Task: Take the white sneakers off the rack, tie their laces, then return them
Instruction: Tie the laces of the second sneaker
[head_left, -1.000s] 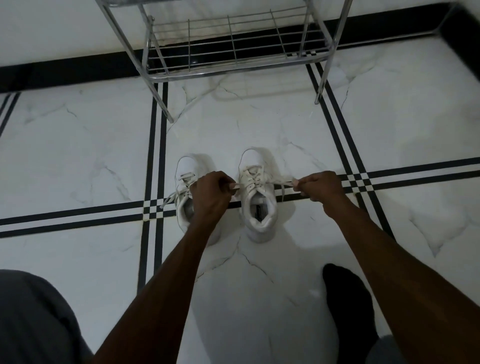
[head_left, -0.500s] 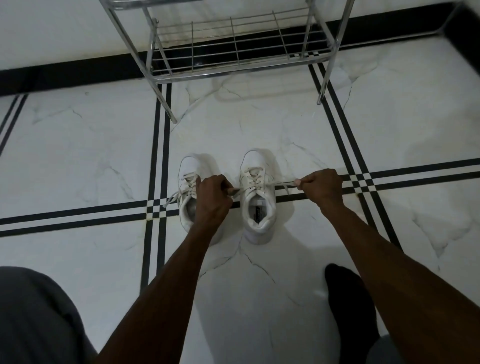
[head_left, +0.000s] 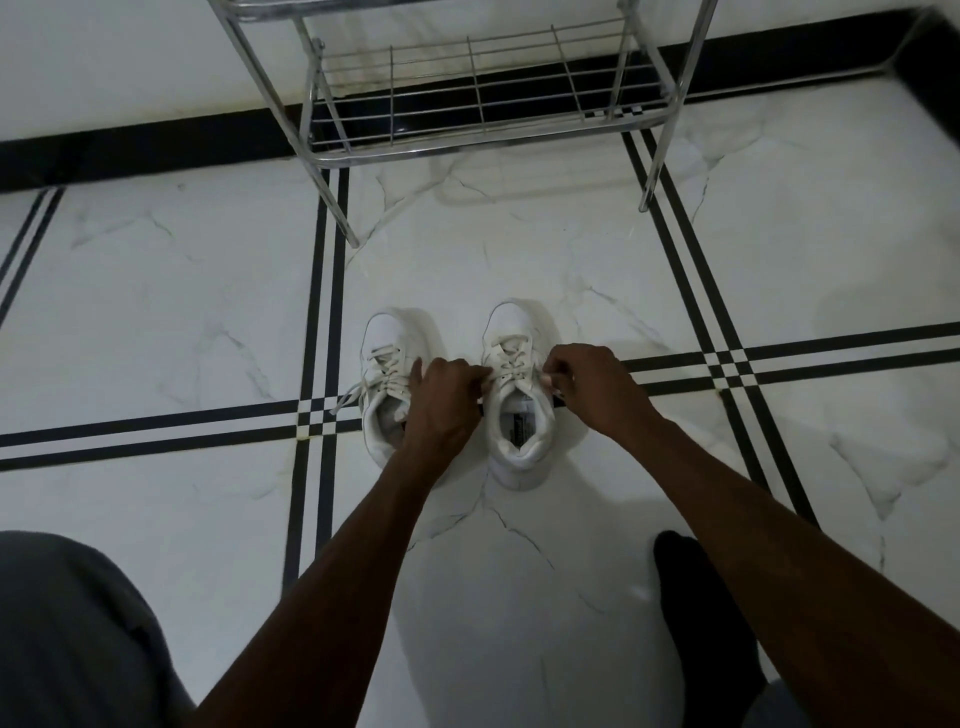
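While both white sneakers stand on the floor (head_left: 519, 270) in front of the rack (head_left: 483, 145), we judge that the first step is done: the bottom shelf of the rack carries no shoe that we can see. We work now on the right sneaker (head_left: 519, 410). Our left hand (head_left: 441, 400) and our right hand (head_left: 592, 387) are both closed at the two sides of its lacing, each one pinching what seems to be a lace end, but the laces inside the fingers are too small to see clearly. We cannot tell if a knot is already made there; we think the tying of this shoe is in the middle.

On the left sneaker (head_left: 384, 384) the laces look loose, and one lace end (head_left: 345, 397) lies out on the floor at its left side, so this shoe is probably not tied yet. After both are tied, the return to the rack remains.

The sneakers are white, low, a little worn, with the toes pointing to the rack. They stand side by side, near each other but apart, and our left hand covers part of the left one.
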